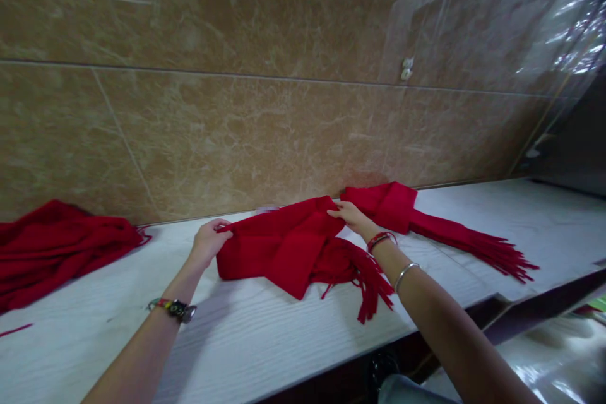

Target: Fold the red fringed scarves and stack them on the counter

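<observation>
A red fringed scarf (284, 249) lies partly folded on the white table (265, 328), its tassels hanging toward the front edge. My left hand (208, 241) pinches the scarf's left corner near the wall. My right hand (350, 216) grips the scarf's upper right corner, fingers closed on the cloth. Both wrists wear bracelets.
A second red fringed scarf (426, 221) lies folded to the right along the wall. A heap of red scarves (52, 246) sits at the far left. A brown marble wall (284, 107) backs the table. The table's front edge runs below my arms.
</observation>
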Available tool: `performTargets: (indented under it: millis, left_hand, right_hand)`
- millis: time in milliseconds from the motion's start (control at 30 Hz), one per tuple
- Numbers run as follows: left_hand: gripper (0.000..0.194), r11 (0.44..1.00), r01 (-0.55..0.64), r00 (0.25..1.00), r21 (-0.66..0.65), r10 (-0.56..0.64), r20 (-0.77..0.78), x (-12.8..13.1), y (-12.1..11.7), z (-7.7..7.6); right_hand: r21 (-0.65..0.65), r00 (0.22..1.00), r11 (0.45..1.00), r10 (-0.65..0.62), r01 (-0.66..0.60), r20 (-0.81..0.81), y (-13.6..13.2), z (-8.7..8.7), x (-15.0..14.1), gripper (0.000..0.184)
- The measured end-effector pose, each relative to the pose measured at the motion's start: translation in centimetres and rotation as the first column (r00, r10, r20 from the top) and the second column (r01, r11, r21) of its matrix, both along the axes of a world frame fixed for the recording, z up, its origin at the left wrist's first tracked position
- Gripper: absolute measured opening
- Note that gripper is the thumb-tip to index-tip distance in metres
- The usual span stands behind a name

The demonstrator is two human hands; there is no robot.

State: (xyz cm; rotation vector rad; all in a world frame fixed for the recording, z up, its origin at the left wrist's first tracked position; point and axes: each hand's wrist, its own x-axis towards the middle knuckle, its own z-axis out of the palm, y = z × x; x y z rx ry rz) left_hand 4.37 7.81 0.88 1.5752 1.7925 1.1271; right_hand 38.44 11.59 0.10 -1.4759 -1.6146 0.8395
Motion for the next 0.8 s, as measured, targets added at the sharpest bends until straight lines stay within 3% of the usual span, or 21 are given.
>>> performTargets:
  millis: [133, 200, 267, 333, 433, 567, 667, 733, 800]
  left_hand:
    - [0.038, 0.998, -0.048, 0.975, 0.047, 0.057, -0.213, -0.4, 0.5, -1.0]
    - [0.044, 0.988, -0.050, 0.930, 0.147, 0.100, -0.353, 0.1, -0.1, -1.2]
    - [0.043, 0.960, 0.030, 0.877, 0.280, 0.110, -0.469, 1.2, -1.3, -0.9]
    - [0.040, 0.923, 0.183, 0.840, 0.338, 0.032, -0.541, 3.0, -2.9, -0.5]
    - [0.043, 0.891, 0.389, 0.789, 0.233, -0.192, -0.584, 6.4, -5.1, -0.4]
    - [0.047, 0.811, 0.578, 0.623, 0.092, -0.365, -0.691, 9.1, -6.4, -2.0]
    - [0.045, 0.797, 0.604, 0.551, -0.027, -0.442, -0.708, 9.1, -6.4, -3.0]
    - [0.046, 0.799, 0.598, 0.543, -0.067, -0.465, -0.699, 8.7, -6.4, -3.2]
    - [0.047, 0.799, 0.598, 0.544, -0.065, -0.465, -0.699, 8.4, -6.4, -3.2]
  right_hand:
    - [0.108, 0.989, 0.989, -0.114, 0.103, 0.097, 1.4, -0.5, -1.7, 0.037]
    - [0.163, 0.977, 0.976, -0.165, 0.143, 0.132, 1.1, -0.8, -2.4, 0.043]
    - [0.195, 0.972, 0.974, -0.152, 0.116, 0.179, -0.1, -0.9, -2.4, 0.040]
    - [0.176, 0.964, 0.984, -0.033, -0.015, 0.265, -2.2, -1.0, -1.6, 0.034]
    - [0.097, 0.904, 0.972, 0.159, -0.213, 0.397, -6.1, -1.2, -0.2, 0.045]
    - [0.150, 0.814, 0.959, 0.117, -0.242, 0.569, -10.5, -0.7, -0.2, 0.067]
    - [0.206, 0.699, 0.855, 0.227, -0.477, 0.678, -12.2, 0.1, -1.0, 0.060]
    - [0.145, 0.594, 0.759, 0.359, -0.635, 0.720, -12.6, 0.4, -1.0, 0.052]
    - [0.062, 0.511, 0.720, 0.425, -0.691, 0.747, -12.6, 0.5, -0.1, 0.041]
